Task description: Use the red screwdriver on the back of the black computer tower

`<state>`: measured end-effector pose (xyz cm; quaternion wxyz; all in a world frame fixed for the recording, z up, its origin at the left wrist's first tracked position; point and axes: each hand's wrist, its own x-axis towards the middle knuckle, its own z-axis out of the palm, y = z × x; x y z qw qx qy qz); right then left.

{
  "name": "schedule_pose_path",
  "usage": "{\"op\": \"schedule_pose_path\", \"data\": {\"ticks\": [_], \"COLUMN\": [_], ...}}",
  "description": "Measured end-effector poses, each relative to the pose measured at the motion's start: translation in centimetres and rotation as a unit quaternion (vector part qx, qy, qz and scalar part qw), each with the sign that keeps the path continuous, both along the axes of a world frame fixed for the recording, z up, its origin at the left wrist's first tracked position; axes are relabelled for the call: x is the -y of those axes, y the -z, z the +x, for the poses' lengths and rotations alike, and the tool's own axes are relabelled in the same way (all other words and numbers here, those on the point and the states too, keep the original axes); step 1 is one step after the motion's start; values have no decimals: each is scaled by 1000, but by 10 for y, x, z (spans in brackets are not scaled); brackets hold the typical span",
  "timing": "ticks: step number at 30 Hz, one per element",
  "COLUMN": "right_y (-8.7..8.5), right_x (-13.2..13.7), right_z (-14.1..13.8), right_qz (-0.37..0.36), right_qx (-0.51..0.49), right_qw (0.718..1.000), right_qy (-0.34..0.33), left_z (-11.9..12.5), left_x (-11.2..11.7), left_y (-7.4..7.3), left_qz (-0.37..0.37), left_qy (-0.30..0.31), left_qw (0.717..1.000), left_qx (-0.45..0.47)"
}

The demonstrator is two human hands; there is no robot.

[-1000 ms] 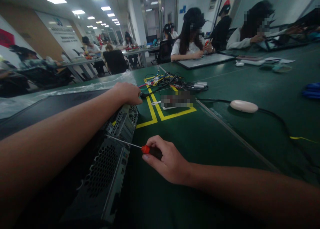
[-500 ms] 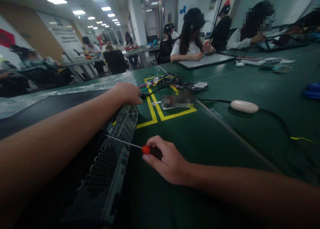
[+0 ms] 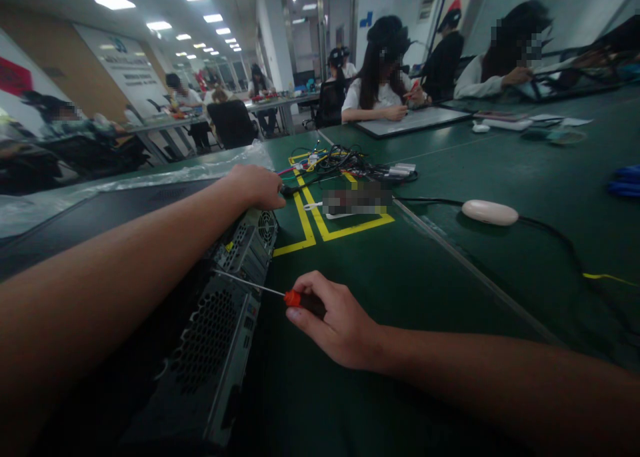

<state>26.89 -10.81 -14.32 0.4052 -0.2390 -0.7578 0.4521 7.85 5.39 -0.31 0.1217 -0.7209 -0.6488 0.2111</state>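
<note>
A black desktop computer case [image 3: 220,324] lies on its side on the green table [image 3: 400,290], its perforated rear panel facing me. My right hand [image 3: 335,320] is closed around a screwdriver [image 3: 295,298] with a red and black handle. The thin shaft points left and its tip touches the rear panel. My left hand [image 3: 257,185] rests palm down on the case's far top corner, above the fan grille, fingers curled over the edge.
Yellow tape lines [image 3: 320,227] mark a box on the table beyond the case. A tangle of cables [image 3: 345,160] lies behind it. A white oval device [image 3: 489,212] with a black cable sits at the right. Clear plastic wrap [image 3: 150,174] lies at the left. Other people sit working at the far side.
</note>
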Motion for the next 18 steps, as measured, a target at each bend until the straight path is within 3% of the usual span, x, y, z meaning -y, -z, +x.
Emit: {"op": "schedule_pose_path", "data": {"ticks": [12,18], "right_y": [-2,0], "right_x": [-2,0], "right_z": [1,1], "right_qz": [37,11], "right_qx": [18,22], "right_qw": [999,1000], "right_qy": [3,8], "left_z": [-1,-1], "left_x": [0,0], "left_y": [1,1], "left_qz": [3,2], "left_qy": [6,8], "left_qw": [1000,1000], "left_qx": [-25,6]}}
